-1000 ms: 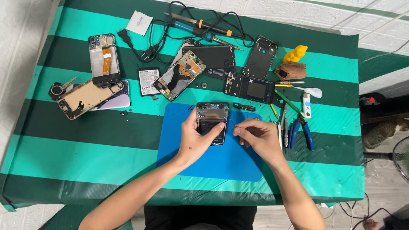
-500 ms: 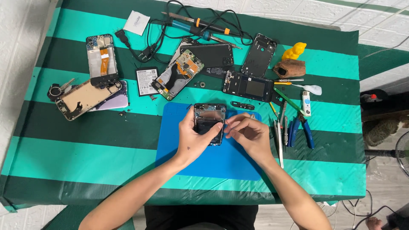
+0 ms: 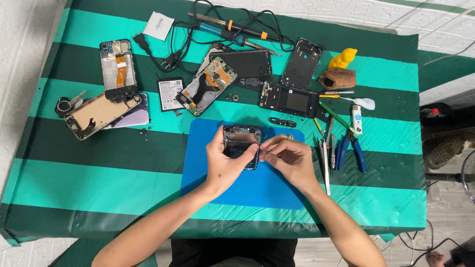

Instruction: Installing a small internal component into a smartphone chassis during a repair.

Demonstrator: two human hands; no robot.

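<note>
**Opened phone held on the blue mat by both hands**

An opened phone, its back removed and its inner parts exposed, is held on a blue work mat near the middle of the counter, which is covered with a cloth striped in light and dark green. The left hand is clamped on the phone's left side and lower edge, the thumb laid across its face. The right hand is brought against the phone's right edge with its fingertips pinched together; whether something small is held between them cannot be told.

Just right of the mat, tweezers and blue-handled pliers are laid side by side. Beyond the mat, a dark phone frame and a further opened phone with orange parts are set out, with a loose battery beside the latter. A soldering iron with its black cable is laid along the far edge. At the left, two more stripped phone bodies are placed near one another, and a yellow figure is seen at the far right.
</note>
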